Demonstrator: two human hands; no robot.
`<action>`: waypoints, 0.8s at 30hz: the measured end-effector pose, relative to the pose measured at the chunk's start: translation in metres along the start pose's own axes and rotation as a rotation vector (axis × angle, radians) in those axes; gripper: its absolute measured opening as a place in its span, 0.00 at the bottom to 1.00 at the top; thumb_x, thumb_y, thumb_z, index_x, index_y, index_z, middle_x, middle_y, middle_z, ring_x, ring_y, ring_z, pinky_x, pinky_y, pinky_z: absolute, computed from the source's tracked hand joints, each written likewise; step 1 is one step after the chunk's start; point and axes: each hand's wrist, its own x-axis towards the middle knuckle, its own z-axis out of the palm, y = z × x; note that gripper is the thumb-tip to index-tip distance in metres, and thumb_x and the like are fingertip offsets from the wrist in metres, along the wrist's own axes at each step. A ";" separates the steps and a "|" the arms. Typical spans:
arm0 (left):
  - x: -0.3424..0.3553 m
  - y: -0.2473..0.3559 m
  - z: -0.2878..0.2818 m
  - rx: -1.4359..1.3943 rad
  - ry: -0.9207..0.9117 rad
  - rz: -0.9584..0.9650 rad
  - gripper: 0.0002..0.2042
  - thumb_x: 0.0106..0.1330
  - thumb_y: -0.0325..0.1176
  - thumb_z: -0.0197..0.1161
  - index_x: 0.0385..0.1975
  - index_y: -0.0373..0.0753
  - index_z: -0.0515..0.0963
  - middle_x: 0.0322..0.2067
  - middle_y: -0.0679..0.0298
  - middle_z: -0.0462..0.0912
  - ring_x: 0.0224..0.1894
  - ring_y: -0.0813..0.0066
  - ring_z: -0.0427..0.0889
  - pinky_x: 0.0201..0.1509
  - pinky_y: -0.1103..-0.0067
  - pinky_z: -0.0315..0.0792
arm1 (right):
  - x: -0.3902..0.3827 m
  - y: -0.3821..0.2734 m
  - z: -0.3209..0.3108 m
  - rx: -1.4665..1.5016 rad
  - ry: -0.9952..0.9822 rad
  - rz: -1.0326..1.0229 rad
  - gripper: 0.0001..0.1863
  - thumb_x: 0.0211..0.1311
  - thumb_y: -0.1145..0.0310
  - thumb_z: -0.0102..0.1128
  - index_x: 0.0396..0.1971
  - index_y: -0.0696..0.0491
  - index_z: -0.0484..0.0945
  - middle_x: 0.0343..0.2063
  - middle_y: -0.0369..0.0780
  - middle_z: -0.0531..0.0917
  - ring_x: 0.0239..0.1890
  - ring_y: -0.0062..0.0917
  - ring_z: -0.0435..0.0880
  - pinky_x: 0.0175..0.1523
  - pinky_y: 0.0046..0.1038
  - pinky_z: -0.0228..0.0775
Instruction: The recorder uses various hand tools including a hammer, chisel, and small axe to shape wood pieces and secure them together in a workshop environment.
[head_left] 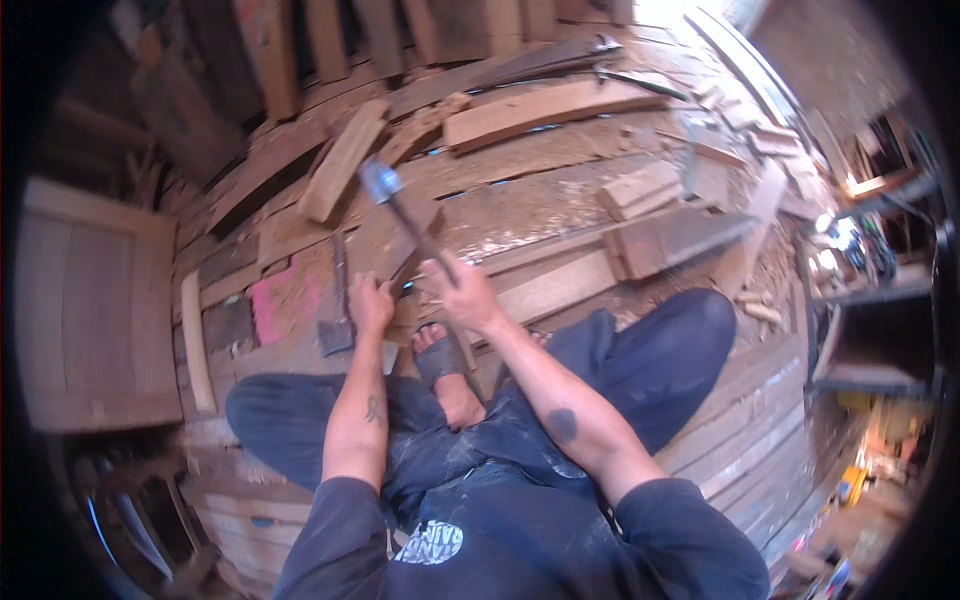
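Observation:
My right hand [462,297] grips a hammer [412,222] by its handle. The hammer is raised to the upper left, and its metal head is blurred. To the left, my left hand [371,304] is closed with its fingers pressed together beside a dark wooden block [408,247]. What it holds, if anything, I cannot make out. A tool with a dark handle and a flat metal head [337,337] lies just left of that hand. My sandalled foot [445,365] rests below and between both hands.
A handsaw [545,64] lies at the far side near a loose plank [555,112]. Thick beams [680,243] lie to the right among shavings. A panelled wooden door [95,305] stands at the left. Shelving [875,330] lines the right side.

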 end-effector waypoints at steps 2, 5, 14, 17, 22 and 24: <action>-0.002 -0.002 0.000 -0.041 0.024 -0.009 0.09 0.65 0.37 0.64 0.36 0.38 0.79 0.45 0.54 0.76 0.53 0.50 0.76 0.53 0.57 0.73 | 0.001 -0.017 -0.005 0.071 -0.011 -0.147 0.18 0.72 0.54 0.59 0.40 0.57 0.77 0.21 0.45 0.78 0.25 0.26 0.77 0.32 0.32 0.69; -0.004 -0.002 -0.001 -0.027 0.098 -0.023 0.10 0.66 0.37 0.64 0.39 0.37 0.79 0.46 0.55 0.76 0.54 0.51 0.75 0.54 0.58 0.72 | -0.002 -0.021 -0.006 0.128 -0.044 -0.149 0.16 0.71 0.57 0.60 0.38 0.57 0.76 0.19 0.42 0.75 0.24 0.20 0.74 0.30 0.30 0.66; -0.004 0.008 -0.009 -0.032 -0.008 -0.069 0.14 0.64 0.34 0.66 0.46 0.35 0.80 0.47 0.55 0.76 0.54 0.52 0.75 0.57 0.59 0.72 | -0.029 0.059 0.015 -0.441 -0.185 0.466 0.26 0.72 0.47 0.52 0.57 0.52 0.78 0.44 0.58 0.84 0.52 0.52 0.82 0.56 0.44 0.73; -0.004 0.009 -0.008 -0.030 0.014 -0.101 0.14 0.64 0.34 0.66 0.47 0.34 0.79 0.48 0.55 0.76 0.54 0.51 0.74 0.57 0.58 0.71 | -0.029 0.061 0.011 -0.345 -0.225 0.411 0.28 0.73 0.45 0.50 0.45 0.59 0.81 0.37 0.60 0.84 0.48 0.56 0.82 0.52 0.46 0.73; -0.004 0.006 -0.005 -0.031 0.047 -0.108 0.14 0.64 0.33 0.66 0.46 0.33 0.79 0.48 0.53 0.75 0.53 0.48 0.74 0.56 0.58 0.72 | -0.022 0.027 0.009 -0.330 -0.187 0.362 0.26 0.72 0.45 0.51 0.54 0.52 0.80 0.40 0.58 0.85 0.47 0.53 0.84 0.53 0.45 0.74; -0.003 0.004 -0.004 -0.034 0.008 -0.109 0.13 0.64 0.32 0.65 0.45 0.33 0.79 0.48 0.52 0.75 0.53 0.48 0.75 0.56 0.57 0.72 | -0.019 0.008 0.008 -0.134 -0.100 0.228 0.25 0.72 0.48 0.54 0.50 0.55 0.80 0.31 0.52 0.86 0.36 0.40 0.87 0.43 0.37 0.75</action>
